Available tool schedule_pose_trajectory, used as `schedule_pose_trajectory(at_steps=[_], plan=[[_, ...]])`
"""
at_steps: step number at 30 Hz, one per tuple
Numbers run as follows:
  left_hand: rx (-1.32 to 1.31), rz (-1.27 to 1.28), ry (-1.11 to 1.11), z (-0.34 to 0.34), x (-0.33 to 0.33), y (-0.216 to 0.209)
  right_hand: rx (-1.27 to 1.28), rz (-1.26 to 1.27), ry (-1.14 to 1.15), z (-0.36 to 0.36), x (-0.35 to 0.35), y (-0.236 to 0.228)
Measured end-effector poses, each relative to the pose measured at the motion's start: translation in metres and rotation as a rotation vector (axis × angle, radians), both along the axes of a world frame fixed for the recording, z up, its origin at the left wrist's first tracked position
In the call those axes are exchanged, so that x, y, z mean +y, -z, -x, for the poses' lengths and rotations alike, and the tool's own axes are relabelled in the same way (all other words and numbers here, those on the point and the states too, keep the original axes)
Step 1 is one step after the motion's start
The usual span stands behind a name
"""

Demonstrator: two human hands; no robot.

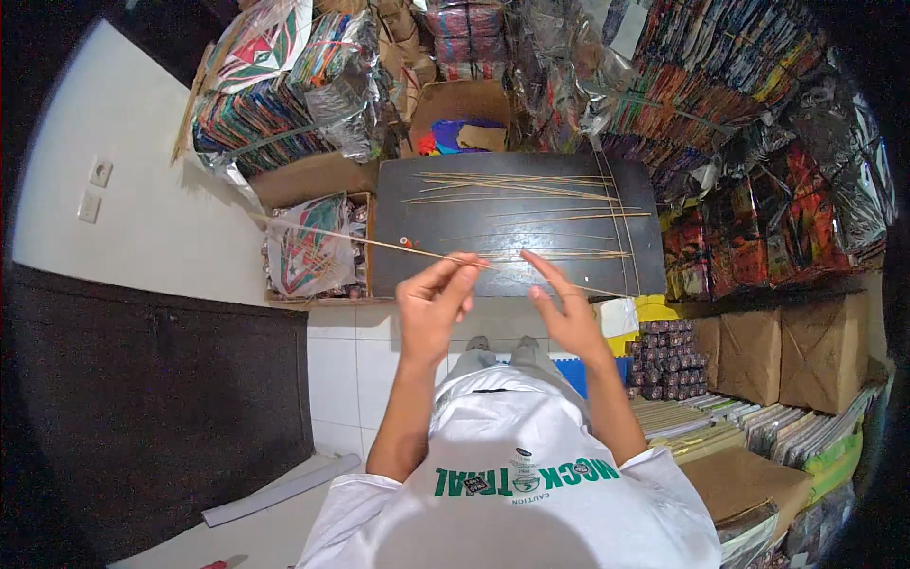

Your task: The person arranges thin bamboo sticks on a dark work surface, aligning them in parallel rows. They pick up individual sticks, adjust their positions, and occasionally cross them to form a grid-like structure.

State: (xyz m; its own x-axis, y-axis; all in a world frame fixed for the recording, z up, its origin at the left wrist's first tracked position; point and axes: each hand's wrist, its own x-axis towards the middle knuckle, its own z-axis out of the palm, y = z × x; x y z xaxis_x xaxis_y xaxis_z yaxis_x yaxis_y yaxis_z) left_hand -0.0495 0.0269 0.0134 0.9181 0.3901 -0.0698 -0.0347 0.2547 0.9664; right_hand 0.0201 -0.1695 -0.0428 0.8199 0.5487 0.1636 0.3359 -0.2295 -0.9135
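Observation:
My left hand [438, 299] is closed, its thumb and forefinger pinching a long thin bamboo stick [355, 239] above the near part of a dark table [445, 218]. The stick slants out to the left, past the table's edge. My right hand [572, 318] is held just to the right, thumb and forefinger spread apart near the stick's other end. Whether it touches the stick cannot be made out. More thin sticks [531, 183] lie in loose rows across the tabletop. A small orange spool [406, 243] stands on the table left of my hands.
An open carton [365, 247] with packets and a printed sheet [310, 248] stands left of the table. Tied stacks of colourful sheets [270, 123] and wrapped bundles [796, 218] rise behind and right. Small stacked boxes [668, 360] and brown parcels [820, 351] sit at the right.

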Motion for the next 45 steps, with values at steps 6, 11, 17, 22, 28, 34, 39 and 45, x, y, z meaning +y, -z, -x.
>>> schedule_pose_trajectory(at_steps=[6,11,17,22,28,34,39,45], plan=[[0.008,-0.036,-0.002,-0.001,-0.003,0.002,0.304,-0.301,-0.116,0.029,0.038,-0.032],[0.021,-0.102,-0.021,0.003,0.007,0.010,0.259,-0.210,-0.145,0.031,0.038,-0.036],[0.067,-0.263,-0.009,0.005,0.013,0.030,0.259,0.010,-0.219,0.031,0.033,-0.063],[0.086,-0.693,-0.156,0.012,0.061,0.037,-0.271,0.048,-0.168,0.013,0.011,-0.063],[0.328,-1.076,0.140,0.029,0.115,-0.007,-0.182,0.237,-0.040,-0.013,-0.026,-0.086],[0.329,-1.101,0.579,0.026,0.106,-0.012,-0.227,-0.063,0.057,-0.027,-0.020,-0.085],[0.236,-1.245,0.722,0.020,0.084,0.002,-0.247,-0.260,0.022,-0.030,-0.009,-0.087],[0.241,-1.354,0.829,0.014,0.067,-0.008,-0.211,-0.399,-0.030,-0.038,-0.004,-0.094]])
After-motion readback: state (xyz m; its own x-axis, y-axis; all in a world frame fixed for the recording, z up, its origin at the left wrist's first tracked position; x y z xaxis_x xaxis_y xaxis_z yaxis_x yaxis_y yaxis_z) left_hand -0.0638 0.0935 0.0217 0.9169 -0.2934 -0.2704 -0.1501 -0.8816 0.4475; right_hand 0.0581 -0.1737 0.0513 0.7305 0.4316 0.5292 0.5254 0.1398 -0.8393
